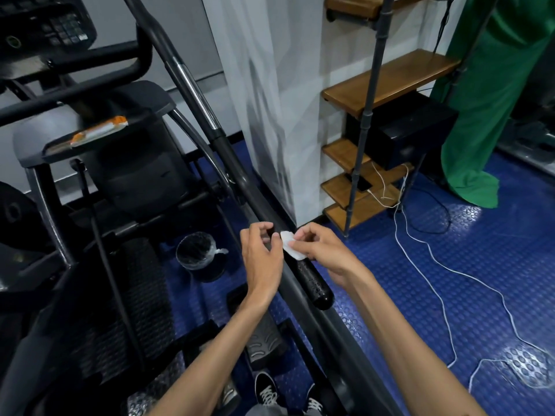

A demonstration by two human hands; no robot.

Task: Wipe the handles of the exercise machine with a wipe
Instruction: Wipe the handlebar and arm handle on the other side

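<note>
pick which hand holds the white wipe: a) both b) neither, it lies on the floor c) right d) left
c: the right hand pinches the wipe against the handle's black grip, while the left hand hovers beside it with loosely curled fingers, holding nothing.

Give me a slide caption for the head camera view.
Right hand pinches a white wipe against the machine's black handle, left hand alongside.

A blue rubber floor with raised round studs [450, 280] spreads across the room, catching glare in patches. A white wall column [270, 100] rises at centre. Beside it stands a wooden shelf unit on dark metal poles [387, 76], with a black box [402, 130] tucked between its shelves. A green cloth backdrop [486, 100] hangs at right, and a thin white cable [426, 247] trails over the floor.
</note>
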